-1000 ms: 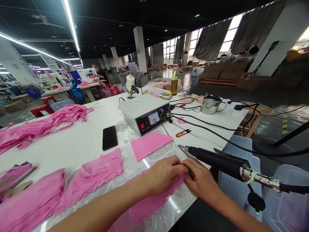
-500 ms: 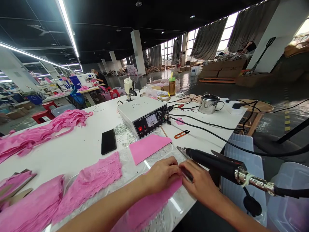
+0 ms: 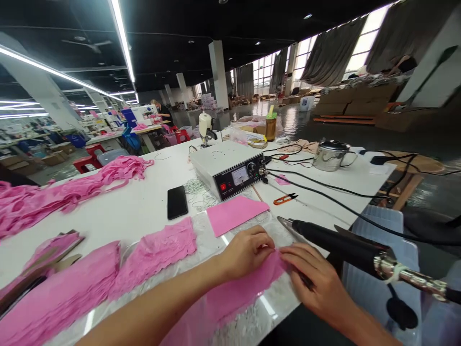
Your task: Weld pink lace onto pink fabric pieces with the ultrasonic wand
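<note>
A thin pink fabric piece (image 3: 230, 298) lies on the clear plastic sheet in front of me. My left hand (image 3: 247, 252) pinches its upper right corner between thumb and fingers. Close beside it, the fingertips of my right hand (image 3: 317, 271) grip the same corner. Some dark, slim object (image 3: 307, 280) shows under my right palm; its kind is mostly hidden. Just beyond my hands lies a flat pink sheet (image 3: 236, 214). To the right, a black handheld tool (image 3: 334, 240) with a metal tip and a cable points toward the fabric.
Behind the pink sheet stands a control box (image 3: 226, 166) with a dial. Around it are a phone (image 3: 177, 202), orange thread snips (image 3: 285, 199) and a metal mug (image 3: 331, 156). Pink fabric stacks (image 3: 79, 283) lie left. Plastic bins (image 3: 382, 269) stand below the table's right edge.
The view has swung left, so things appear farther right. My hands have drawn slightly apart at the fabric's corner, and my right fingers have straightened somewhat.
</note>
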`<action>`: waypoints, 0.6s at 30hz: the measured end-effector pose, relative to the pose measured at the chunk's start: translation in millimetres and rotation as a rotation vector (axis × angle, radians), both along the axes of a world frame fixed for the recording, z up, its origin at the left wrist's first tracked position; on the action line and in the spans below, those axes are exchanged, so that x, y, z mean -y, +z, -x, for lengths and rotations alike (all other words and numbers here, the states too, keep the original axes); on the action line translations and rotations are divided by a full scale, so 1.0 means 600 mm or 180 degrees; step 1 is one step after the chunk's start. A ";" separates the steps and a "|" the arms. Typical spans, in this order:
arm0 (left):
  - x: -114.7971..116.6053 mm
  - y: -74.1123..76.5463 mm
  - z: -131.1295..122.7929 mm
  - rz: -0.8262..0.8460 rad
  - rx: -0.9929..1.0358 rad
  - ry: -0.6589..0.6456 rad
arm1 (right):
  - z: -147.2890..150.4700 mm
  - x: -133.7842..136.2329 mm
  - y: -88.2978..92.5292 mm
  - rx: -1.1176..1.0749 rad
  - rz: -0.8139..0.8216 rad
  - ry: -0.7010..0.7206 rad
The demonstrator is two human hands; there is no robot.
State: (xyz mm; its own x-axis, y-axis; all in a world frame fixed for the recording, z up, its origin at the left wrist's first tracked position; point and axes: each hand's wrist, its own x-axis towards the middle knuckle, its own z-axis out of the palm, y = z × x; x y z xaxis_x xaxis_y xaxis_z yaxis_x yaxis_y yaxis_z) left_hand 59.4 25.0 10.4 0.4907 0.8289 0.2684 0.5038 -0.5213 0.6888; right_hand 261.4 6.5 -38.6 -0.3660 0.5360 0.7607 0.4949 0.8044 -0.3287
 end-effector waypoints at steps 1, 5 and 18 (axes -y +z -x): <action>0.005 0.003 0.004 0.0080 0.0066 0.0068 | 0.000 0.002 0.001 0.0087 -0.0083 0.0087; 0.033 0.020 0.041 0.0522 0.0352 0.0396 | -0.005 0.000 -0.006 0.0311 -0.0254 0.0139; 0.304 0.073 0.280 0.0636 0.0280 0.1590 | -0.046 -0.044 -0.075 0.0471 -0.0091 0.0368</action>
